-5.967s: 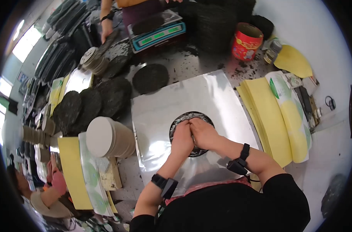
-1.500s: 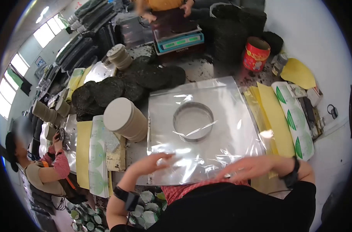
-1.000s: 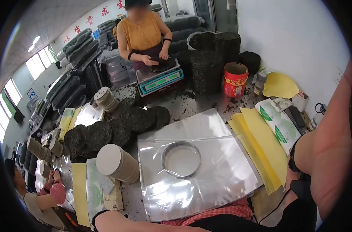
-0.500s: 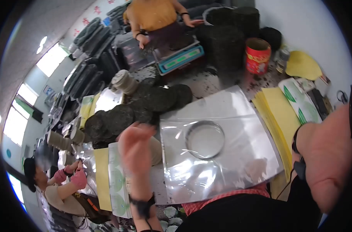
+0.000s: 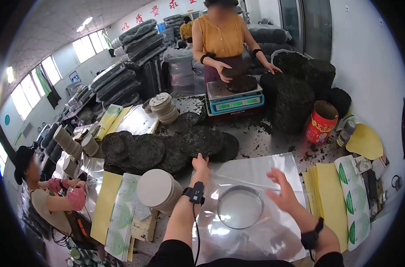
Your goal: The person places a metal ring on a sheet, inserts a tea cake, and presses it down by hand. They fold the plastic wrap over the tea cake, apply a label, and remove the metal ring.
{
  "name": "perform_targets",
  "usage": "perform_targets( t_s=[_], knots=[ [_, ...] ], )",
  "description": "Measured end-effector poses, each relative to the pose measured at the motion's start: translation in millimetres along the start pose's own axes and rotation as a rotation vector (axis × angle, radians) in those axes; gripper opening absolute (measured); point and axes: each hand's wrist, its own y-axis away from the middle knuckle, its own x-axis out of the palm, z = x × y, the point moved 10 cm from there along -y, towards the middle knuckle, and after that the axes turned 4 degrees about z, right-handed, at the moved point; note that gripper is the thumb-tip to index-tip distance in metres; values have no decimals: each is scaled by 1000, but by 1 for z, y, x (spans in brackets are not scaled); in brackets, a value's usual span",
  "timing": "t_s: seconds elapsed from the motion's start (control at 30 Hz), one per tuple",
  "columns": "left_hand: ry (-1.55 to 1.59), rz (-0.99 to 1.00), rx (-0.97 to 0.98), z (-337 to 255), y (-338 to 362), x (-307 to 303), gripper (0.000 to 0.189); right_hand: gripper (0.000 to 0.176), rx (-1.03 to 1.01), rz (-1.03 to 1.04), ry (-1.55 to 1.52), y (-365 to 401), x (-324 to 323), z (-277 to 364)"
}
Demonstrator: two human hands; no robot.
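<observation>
My left hand (image 5: pixel 201 163) reaches to the front edge of a dark round cake (image 5: pixel 201 141) that looks like dried seaweed, its fingers closed at that edge. This cake lies on a row of similar overlapping cakes (image 5: pixel 147 151). Over the right part of the clear plastic sheets (image 5: pixel 273 236) hovers my right hand (image 5: pixel 282 192), fingers apart and holding nothing. Between my forearms a thin round ring (image 5: pixel 240 207) rests on the plastic, just left of my right hand. A stack of pale round discs (image 5: pixel 159 189) stands beside my left forearm.
Across the table a person holds a dark cake over a scale (image 5: pixel 235 104). Tall dark stacks (image 5: pixel 293 104) and a red can (image 5: pixel 321 122) stand at right. Yellow sheets (image 5: pixel 331 200) and printed sheets (image 5: pixel 352 200) lie rightward. Another person in pink gloves (image 5: pixel 75 198) works at left.
The view has tilted up. My left hand has moved forward to the dark cake's edge. My right hand has come from the far right to above the plastic, beside the ring.
</observation>
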Motion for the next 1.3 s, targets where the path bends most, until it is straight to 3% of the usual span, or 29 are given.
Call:
perform_targets(
  t_s=[0.07, 0.13, 0.2, 0.23, 0.3, 0.37, 0.43, 0.5, 0.63, 0.8, 0.9, 0.97, 1.0, 1.07, 1.1, 1.13, 1.17, 1.2, 1.23, 1.27, 1.3],
  knots=[
    [78, 98, -68, -7, 38, 11, 18, 83, 152, -112, -453, -45, 17, -77],
    [75, 206, -128, -13, 84, 20, 19, 69, 519, -242, -843, -84, 46, -117],
    [46, 419, -156, -15, 144, 36, 23, 66, 517, -328, -907, -102, 63, -111],
    [-125, 454, -182, -18, 176, 34, 26, 65, 516, -356, -942, -105, 77, -111],
    [-119, 574, -331, -21, 226, 24, 31, 63, 311, -405, -882, -98, 83, -134],
    [-525, 837, 37, -104, 268, 19, 39, 53, 282, -383, -1144, -65, 77, -108],
    [-1417, 776, 1170, -206, 325, 5, 52, 51, 237, -430, -1033, -32, 38, -109],
    [-1793, 322, 1269, -258, 324, -19, 60, 45, 274, -387, -1095, 1, 11, -110],
    [-1904, 391, 906, -243, 263, -86, 64, 43, 345, -397, -1101, 54, 4, -99],
    [-1895, 669, 636, -262, 264, -72, 56, 43, 343, -451, -1081, 81, -5, -111],
    [-1920, 808, 765, -269, 269, -55, 49, 45, 279, -535, -1070, 99, -30, -105],
    [-1849, 511, 751, -296, 252, -49, 41, 44, 247, -617, -1028, 117, -56, -102],
    [-1699, 518, 886, -296, 262, -32, 41, 44, 226, -658, -1016, 125, -66, -101],
    [-1389, 517, 1115, -285, 294, -13, 41, 44, 233, -722, -1160, 148, -81, -134],
    [-1321, 742, 1454, -233, 313, 0, 43, 44, 234, -741, -1230, 155, -87, -148],
    [-1644, 872, 1291, -166, 328, 14, 47, 42, 232, -780, -1235, 160, -89, -152],
    [-1504, 1187, 1305, -116, 363, 29, 49, 42, 243, -792, -1238, 164, -87, -152],
    [-1343, 1369, 1334, -75, 392, 41, 52, 42, 260, -802, -1244, 167, -82, -152],
    [-1637, 1401, 1018, -13, 382, 32, 55, 43, 274, -804, -1247, 167, -79, -149],
    [-1779, 1479, 1112, 37, 373, 7, 57, 43, 249, -768, -1223, 165, -78, -137],
    [-1689, 1444, 1049, 25, 372, 20, 59, 43, 212, -732, -1202, 163, -77, -119]
  ],
)
